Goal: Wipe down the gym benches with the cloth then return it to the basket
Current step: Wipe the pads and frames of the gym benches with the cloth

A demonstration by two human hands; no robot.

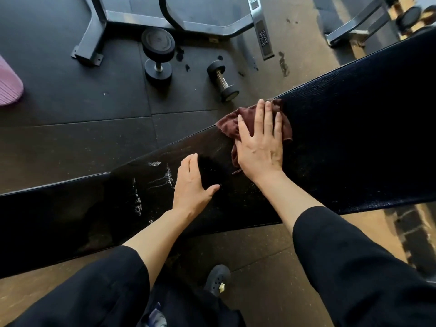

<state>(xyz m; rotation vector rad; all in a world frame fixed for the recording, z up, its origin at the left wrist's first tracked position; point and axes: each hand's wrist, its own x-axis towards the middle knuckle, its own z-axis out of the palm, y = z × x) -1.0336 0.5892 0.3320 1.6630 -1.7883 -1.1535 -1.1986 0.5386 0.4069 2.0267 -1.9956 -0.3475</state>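
A long black padded gym bench (354, 138) runs from lower left to upper right, with white streaks and worn patches on its left half. A dark red cloth (232, 125) lies bunched on the pad near its far edge. My right hand (262, 142) lies flat on the cloth, fingers spread, pressing it against the bench. My left hand (192, 185) rests on the pad just left of it, fingers apart, holding nothing. No basket is in view.
Two black dumbbells, one large (157, 55) and one small (223, 80), lie on the rubber floor beyond the bench. A grey machine frame (165, 22) stands behind them. A pink object (8, 83) sits at the left edge. My shoe (217, 279) is below the bench.
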